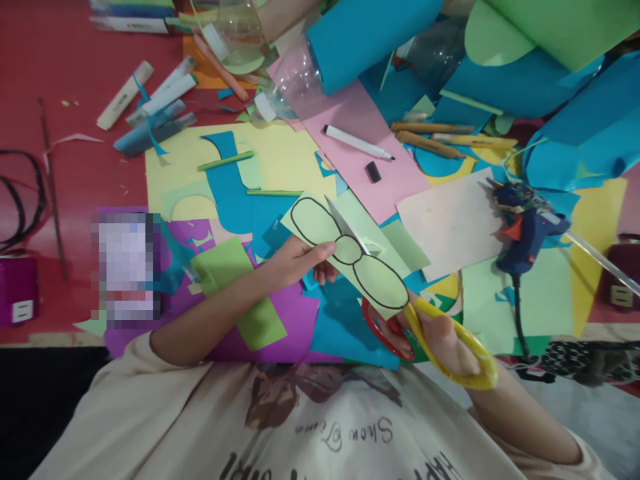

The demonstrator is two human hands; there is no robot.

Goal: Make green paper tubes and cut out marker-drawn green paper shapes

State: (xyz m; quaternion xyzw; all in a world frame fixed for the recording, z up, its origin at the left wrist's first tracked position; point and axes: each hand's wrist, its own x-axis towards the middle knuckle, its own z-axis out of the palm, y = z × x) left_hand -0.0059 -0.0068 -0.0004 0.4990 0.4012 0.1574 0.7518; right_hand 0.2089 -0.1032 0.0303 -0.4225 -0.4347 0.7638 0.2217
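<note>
My left hand (313,260) pinches a strip of pale green paper (347,250), thumb on top and fingers curled beneath. A bow outline with two loops and a round middle is drawn on the paper in black. In my right hand (443,337) are scissors (450,360) with one yellow and one red handle loop. Their blades are spread around the paper, one blade showing above its upper right edge, the other mostly hidden under it. Below the hands lie blue paper (345,327) and purple paper (295,317).
An uncapped marker (357,142) and its black cap (373,172) lie on pink paper (370,187). A blue glue gun (523,243) with a cord rests at the right. Plastic bottles (295,80), blue paper rolls (370,40) and several markers (125,95) fill the back. A pixelated rectangular object (125,267) is at the left.
</note>
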